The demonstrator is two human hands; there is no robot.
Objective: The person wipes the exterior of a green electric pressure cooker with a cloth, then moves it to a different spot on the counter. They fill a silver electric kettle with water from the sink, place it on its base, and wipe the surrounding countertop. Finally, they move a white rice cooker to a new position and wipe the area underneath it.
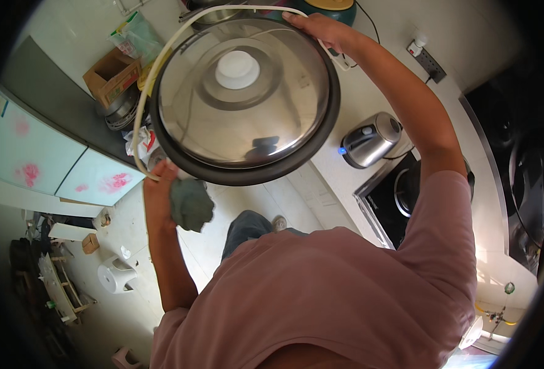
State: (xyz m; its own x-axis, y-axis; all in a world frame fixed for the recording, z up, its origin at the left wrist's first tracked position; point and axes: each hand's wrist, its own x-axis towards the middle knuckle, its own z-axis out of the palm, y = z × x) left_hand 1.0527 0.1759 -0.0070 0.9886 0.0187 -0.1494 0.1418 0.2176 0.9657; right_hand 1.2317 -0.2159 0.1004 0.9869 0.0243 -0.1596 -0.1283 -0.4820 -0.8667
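A large round metal lid (263, 131) with a white knob (237, 69) and a wide dark rim (235, 177) fills the upper middle of the view. Around its far and left sides runs a white cord-like loop (141, 99). My right hand (323, 30) is closed over this loop at the upper right, beside the lid's rim. Low on the left, my left hand (161, 177) grips the loop's other end, with a grey-green cloth (191, 205) hanging from it. What supports the lid from below is hidden.
A steel electric kettle (373, 138) with a lit blue light stands on the counter (332, 124) at right, near a black hob (387, 198). A cardboard box (110, 76) is at upper left, above a pale flowered refrigerator (64, 152). A white stool (115, 276) stands on the floor.
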